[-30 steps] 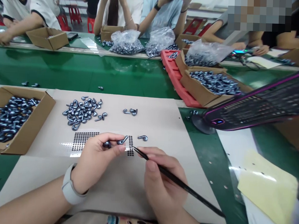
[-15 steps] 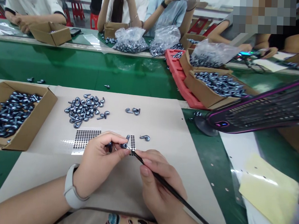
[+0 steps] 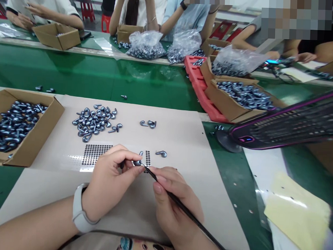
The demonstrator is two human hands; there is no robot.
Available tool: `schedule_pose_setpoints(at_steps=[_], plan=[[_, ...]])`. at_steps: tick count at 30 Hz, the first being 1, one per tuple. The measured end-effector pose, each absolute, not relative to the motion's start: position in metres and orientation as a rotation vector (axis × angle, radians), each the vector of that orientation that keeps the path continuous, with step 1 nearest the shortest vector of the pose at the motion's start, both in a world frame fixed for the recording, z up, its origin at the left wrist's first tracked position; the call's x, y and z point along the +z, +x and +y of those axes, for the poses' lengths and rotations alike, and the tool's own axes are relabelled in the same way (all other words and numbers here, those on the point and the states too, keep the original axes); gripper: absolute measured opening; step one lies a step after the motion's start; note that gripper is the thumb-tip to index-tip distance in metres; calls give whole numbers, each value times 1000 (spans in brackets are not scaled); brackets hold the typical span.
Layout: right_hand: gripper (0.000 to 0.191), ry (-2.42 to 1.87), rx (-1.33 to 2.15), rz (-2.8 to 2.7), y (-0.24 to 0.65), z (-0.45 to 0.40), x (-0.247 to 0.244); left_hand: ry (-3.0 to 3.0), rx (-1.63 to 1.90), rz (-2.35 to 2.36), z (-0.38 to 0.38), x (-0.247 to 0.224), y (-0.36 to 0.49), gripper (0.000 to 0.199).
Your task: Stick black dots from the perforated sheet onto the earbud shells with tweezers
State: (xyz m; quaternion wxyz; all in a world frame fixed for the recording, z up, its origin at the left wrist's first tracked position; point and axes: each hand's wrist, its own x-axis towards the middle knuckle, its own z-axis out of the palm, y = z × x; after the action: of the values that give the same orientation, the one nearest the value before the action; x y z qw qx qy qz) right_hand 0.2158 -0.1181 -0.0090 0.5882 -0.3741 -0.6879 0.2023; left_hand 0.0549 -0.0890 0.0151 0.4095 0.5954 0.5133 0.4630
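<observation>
Thumb and fingers of my left hand (image 3: 111, 177) pinch a dark blue earbud-shaped piece (image 3: 137, 162); another dark piece shows partly within its curled fingers. My right hand (image 3: 177, 202) grips a thin black pen-like tool (image 3: 188, 212), whose fine tip touches or nearly touches the held piece. Under and beside my left hand lies a clear sheet with rows of black dots (image 3: 96, 155). A loose piece (image 3: 161, 153) rests just right of the sheet, and two or three more (image 3: 148, 124) lie farther back. A heap of pieces (image 3: 94, 122) sits at the left.
An open carton of pieces (image 3: 43, 135) stands at the left. At the right are a black fan-like device (image 3: 278, 125), a yellow sheet (image 3: 297, 213), a red tray (image 3: 196, 82) and another full carton (image 3: 229, 105). People sit across the green conveyor (image 3: 89, 71).
The piece in my left hand has tilted slightly, and my right hand has moved a little left with the tool. Small pieces on the conveyor have shifted right. Across it, a person's hands have risen.
</observation>
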Motion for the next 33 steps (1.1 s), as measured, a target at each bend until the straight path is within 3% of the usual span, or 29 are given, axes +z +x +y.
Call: schedule_pose_setpoints(at_steps=[14, 33], plan=[[28, -881, 508, -1557, 214, -120, -13, 1676, 1210, 1233, -87, 15, 54, 11], [38, -824, 560, -1565, 218, -120, -13, 1737, 1170, 1202, -88, 16, 53, 14]])
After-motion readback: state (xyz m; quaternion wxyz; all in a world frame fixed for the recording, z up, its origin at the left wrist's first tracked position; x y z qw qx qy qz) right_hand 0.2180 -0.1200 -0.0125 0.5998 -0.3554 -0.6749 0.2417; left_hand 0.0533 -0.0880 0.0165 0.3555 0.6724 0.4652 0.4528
